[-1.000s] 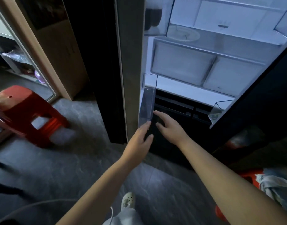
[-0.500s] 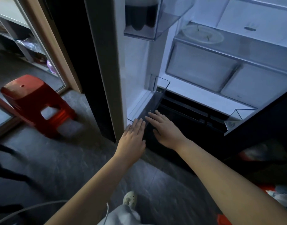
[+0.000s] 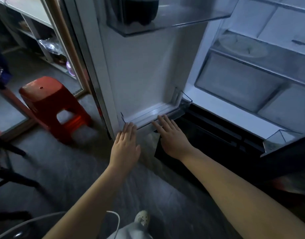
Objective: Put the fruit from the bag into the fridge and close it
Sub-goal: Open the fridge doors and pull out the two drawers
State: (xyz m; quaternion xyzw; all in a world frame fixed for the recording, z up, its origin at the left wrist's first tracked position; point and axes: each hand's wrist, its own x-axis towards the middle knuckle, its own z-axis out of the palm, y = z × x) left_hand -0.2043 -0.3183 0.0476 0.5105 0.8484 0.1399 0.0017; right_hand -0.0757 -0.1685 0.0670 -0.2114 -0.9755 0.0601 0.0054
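Observation:
The fridge stands open in front of me. Its left door (image 3: 141, 69) is swung wide, with its white inner face toward me. My left hand (image 3: 125, 144) and my right hand (image 3: 172, 135) lie flat, fingers straight, at the clear bottom door bin (image 3: 155, 112); their fingertips touch its front edge. Both hands hold nothing. Inside the fridge are two frosted crisper drawers (image 3: 239, 87) under a shelf that carries a white plate (image 3: 243, 47). No fruit and no bag can be made out.
A red plastic stool (image 3: 51, 107) stands on the grey floor left of the door. An upper door bin (image 3: 165, 19) holds a dark bottle. The right door's bin (image 3: 282, 137) juts out at lower right. Open shelving (image 3: 36, 31) is at far left. A white shoe (image 3: 142, 219) is below.
The left door has swung further open, from edge-on to showing its whole inner face. Both hands followed its bottom bin leftward and now lie flat on the bin's front edge.

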